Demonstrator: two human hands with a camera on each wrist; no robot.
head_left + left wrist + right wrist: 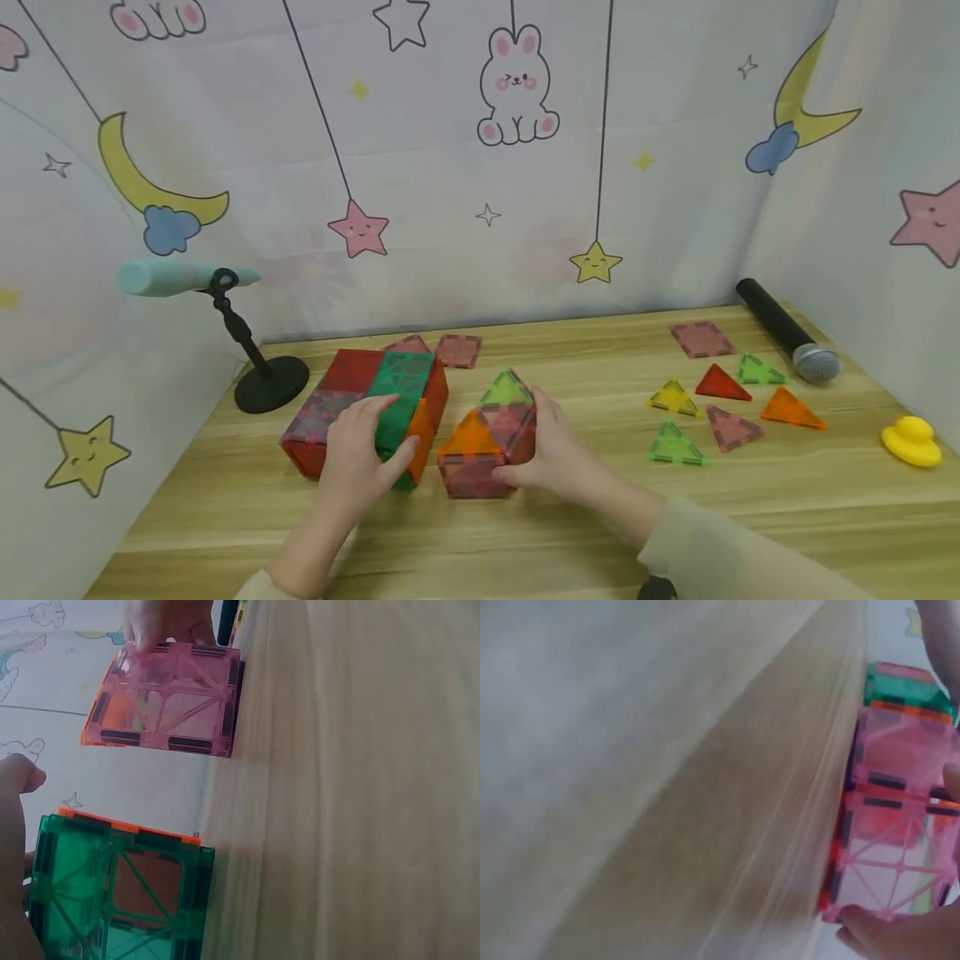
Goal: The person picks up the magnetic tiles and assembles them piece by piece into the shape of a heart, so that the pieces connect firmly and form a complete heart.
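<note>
A large box of see-through magnetic tiles (350,372), red, pink, green and orange, lies on the wooden table. My left hand (358,446) rests over its green part (75,862), thumb spread toward the orange side tile (424,429). To the right stands a smaller magnetic-tile block (474,477), with pink square sides and orange, pink and green triangles on top. My right hand (553,446) grips this block by its right side, thumb at the front (866,930) and fingers behind. A narrow gap separates the two builds in the head view.
Loose triangle tiles (677,444) and a pink square tile (702,339) lie at the right. More pink tiles (458,351) lie behind the box. Around stand a microphone (780,321), a yellow rubber duck (911,441) and a black stand (272,384) with a mint-coloured object.
</note>
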